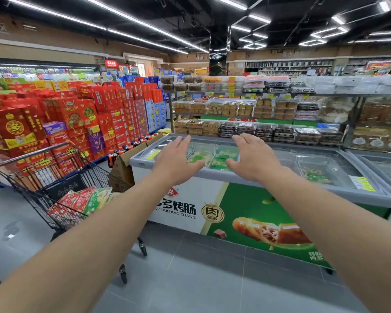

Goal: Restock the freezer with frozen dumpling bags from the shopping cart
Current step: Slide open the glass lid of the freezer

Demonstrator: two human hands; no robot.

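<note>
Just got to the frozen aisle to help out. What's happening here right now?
A person is standing at the chest freezer, with the left hand and right hand stretched out open toward it, holding nothing. The dumpling bags are in the shopping cart on the left, so no bag is being moved right now.

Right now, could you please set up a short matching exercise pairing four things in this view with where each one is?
Things:
1. dumpling bags
2. shopping cart
3. freezer
4. red gift boxes

Places:
A. stacked high at far left, behind the cart
B. straight ahead, beyond both outstretched hands
C. lying inside the cart's basket
D. on the floor, left of the freezer

Pairs: 1-C, 2-D, 3-B, 4-A

The left hand and right hand are both open and hold nothing.
</note>
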